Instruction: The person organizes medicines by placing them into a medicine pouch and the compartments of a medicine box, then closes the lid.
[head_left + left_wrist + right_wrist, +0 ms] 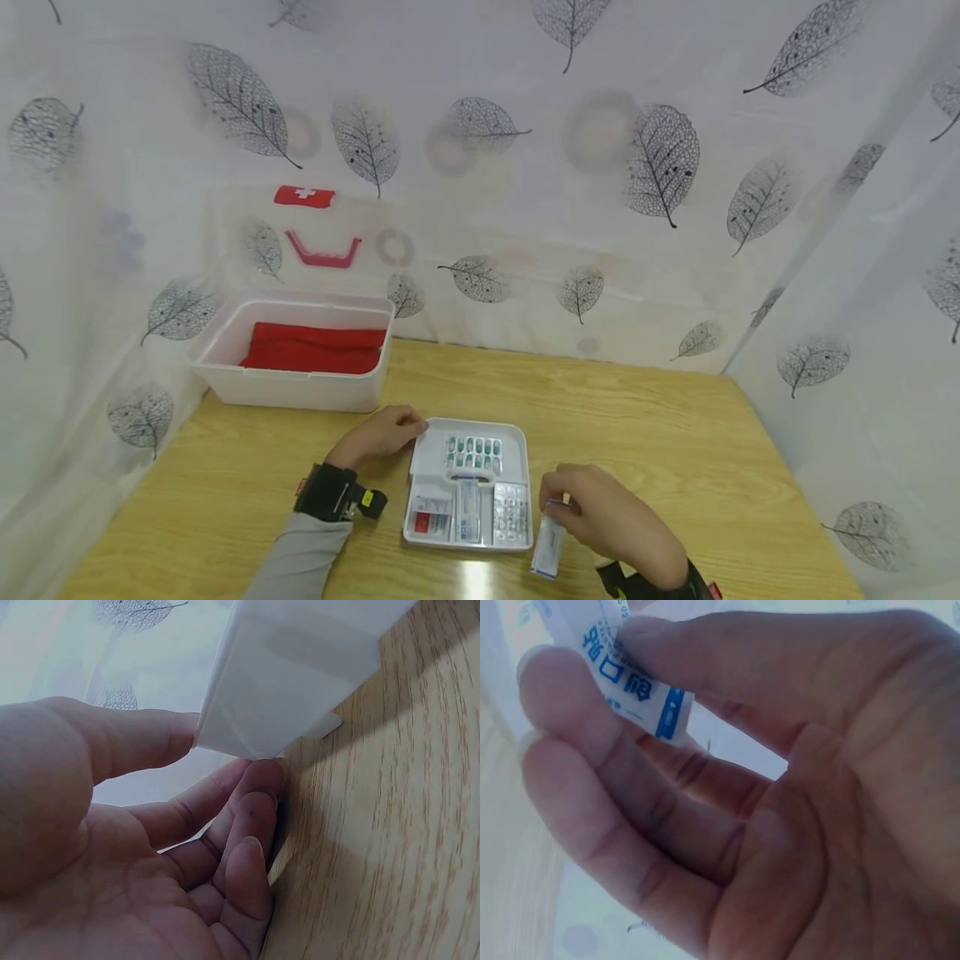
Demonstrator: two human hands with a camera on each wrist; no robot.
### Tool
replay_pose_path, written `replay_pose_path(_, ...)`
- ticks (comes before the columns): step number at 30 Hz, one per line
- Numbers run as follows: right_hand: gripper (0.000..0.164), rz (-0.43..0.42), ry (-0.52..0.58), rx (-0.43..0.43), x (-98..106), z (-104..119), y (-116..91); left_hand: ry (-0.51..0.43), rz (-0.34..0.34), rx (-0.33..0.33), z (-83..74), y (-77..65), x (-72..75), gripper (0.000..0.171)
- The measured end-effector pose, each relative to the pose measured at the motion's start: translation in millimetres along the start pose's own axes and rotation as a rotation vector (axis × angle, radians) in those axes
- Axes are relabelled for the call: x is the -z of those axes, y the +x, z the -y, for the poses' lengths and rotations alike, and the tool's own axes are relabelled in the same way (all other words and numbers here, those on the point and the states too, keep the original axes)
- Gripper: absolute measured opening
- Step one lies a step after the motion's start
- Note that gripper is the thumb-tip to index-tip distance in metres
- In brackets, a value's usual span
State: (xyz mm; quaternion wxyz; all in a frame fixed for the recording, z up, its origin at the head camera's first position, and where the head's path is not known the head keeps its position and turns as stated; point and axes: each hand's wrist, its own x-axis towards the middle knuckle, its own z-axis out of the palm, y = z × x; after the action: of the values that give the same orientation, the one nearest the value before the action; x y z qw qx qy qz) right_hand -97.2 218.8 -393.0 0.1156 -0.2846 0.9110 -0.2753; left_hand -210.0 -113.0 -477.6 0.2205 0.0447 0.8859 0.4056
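Observation:
A white compartment tray (465, 427) lies on the table in the head view. It holds a blister pack of green-and-white capsules (474, 452), a silver blister pack (512, 512), wrapped strips (468, 510) and a small packet with a red patch (431, 518). My left hand (386, 432) grips the tray's far left corner; in the left wrist view the thumb is on its rim and fingers (251, 817) curl by its underside. Right of the tray, my right hand (596, 504) pinches one end of a wrapped adhesive bandage (622, 675) with blue print, which hangs down toward the table.
A translucent white bin (292, 392) with a red cloth (315, 347) inside stands at the back left of the wooden table (637, 425). Behind it, a red handle (322, 257) and a white-cross label (303, 197) show against the leaf-patterned curtain (510, 208).

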Motion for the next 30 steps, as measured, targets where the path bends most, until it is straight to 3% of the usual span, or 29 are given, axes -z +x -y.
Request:
replay_pose_path(6, 0.017, -0.03, -0.05, 0.058, -1, 16, 19, 0.009, 0.009, 0.006, -0.6, -0.1, 1.0, 0.024)
replay_pose_path(15, 0.015, -0.085, -0.111, 0.077, -8, 30, 46, -0.004, 0.01, 0.012, -2.1, 0.5, 2.3, 0.022)
replay_pose_path(22, 0.016, -0.088, -0.1, 0.097, -33, 24, 72, -0.011, 0.007, -0.022, -3.2, 1.7, 4.3, 0.024)
replay_pose_path(26, 0.016, -0.078, -0.142, 0.101, -46, 20, 79, -0.005, 0.016, -0.021, -3.2, 1.0, 4.2, 0.026)
replay_pose_path(30, 0.018, -0.082, -0.113, 0.098, -53, 18, 84, -0.006, 0.021, -0.018, -2.7, 0.4, 4.1, 0.027)
